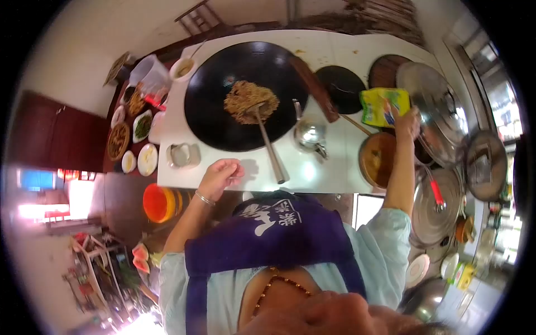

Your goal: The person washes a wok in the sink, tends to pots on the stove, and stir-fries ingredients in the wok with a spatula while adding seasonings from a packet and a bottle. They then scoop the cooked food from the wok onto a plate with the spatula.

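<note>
My right hand reaches out to the right and grips the edge of a yellow and green seasoning packet, its thumb lying over the front. My left hand hovers by the counter's near edge, its fingers curled together; whatever they may hold cannot be made out. Ahead of it is a big black wok with a heap of brown crumbly food in the middle. A metal spatula rests with its head in the food and its handle over the near rim.
A shiny metal pot stands right of the wok, near a brown bowl and a long wooden piece. Large metal lids crowd the right. A square container stands left, beside a table of dishes. An orange bucket sits below.
</note>
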